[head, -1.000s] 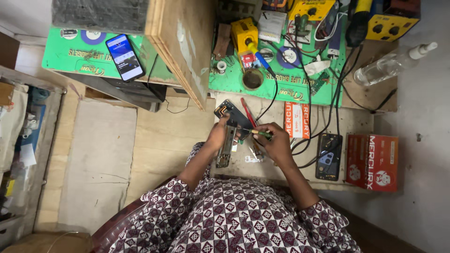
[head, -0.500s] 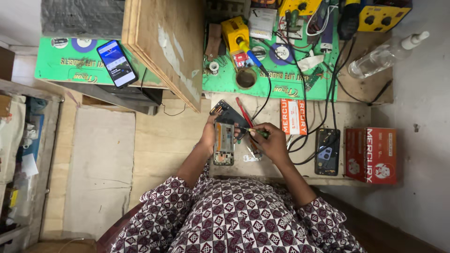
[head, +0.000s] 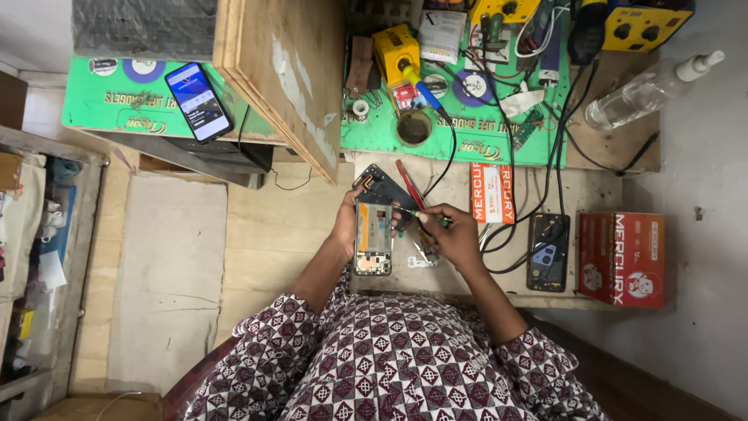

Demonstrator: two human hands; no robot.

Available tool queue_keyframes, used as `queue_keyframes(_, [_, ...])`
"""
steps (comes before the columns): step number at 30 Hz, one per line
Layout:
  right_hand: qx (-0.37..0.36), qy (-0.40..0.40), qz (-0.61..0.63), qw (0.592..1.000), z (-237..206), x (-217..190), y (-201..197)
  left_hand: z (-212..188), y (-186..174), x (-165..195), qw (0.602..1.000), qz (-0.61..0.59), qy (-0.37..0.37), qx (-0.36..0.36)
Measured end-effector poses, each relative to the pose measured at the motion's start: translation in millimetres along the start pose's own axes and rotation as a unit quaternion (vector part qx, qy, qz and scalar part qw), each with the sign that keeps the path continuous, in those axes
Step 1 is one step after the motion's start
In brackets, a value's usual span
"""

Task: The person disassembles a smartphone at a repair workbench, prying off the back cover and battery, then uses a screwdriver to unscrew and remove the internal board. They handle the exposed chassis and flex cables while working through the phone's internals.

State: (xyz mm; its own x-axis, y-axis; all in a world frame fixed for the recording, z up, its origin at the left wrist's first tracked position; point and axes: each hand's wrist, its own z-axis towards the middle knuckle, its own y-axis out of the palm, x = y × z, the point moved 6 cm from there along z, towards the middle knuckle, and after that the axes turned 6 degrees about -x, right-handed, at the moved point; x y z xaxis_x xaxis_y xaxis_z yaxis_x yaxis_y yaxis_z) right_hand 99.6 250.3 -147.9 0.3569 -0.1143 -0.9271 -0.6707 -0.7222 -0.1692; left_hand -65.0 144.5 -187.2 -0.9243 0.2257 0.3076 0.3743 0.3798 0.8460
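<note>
An opened phone [head: 373, 237] with its back off lies upright on the wooden bench, its inner frame showing. My left hand [head: 347, 222] grips its left edge and steadies it. My right hand [head: 452, 234] holds a green-handled screwdriver [head: 421, 216] whose tip touches the upper right part of the phone. A dark back cover [head: 387, 187] lies just above the phone, with a red tool [head: 410, 184] beside it.
A green mat [head: 467, 140] behind holds a yellow soldering stand [head: 393, 48], a round tin [head: 414, 128] and cables. A second dark phone [head: 548, 251], a red box [head: 622, 257] and a plastic bottle [head: 650, 86] sit right. A lit phone [head: 198, 101] rests at left.
The view shifted slightly. My hands stay on the phone and the screwdriver tip stays at its upper part.
</note>
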Motion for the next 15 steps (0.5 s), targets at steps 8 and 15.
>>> queue_keyframes(8, [0.051, -0.157, -0.108, 0.980, -15.2, -31.1, -0.7, -0.1, 4.3, -2.8, 0.999, -0.026, 0.020, -0.030])
queue_keyframes(15, [0.080, -0.198, -0.182, 0.960, -26.7, -55.0, 1.1, -0.7, 1.8, -3.4, 0.999, 0.000, 0.032, -0.016])
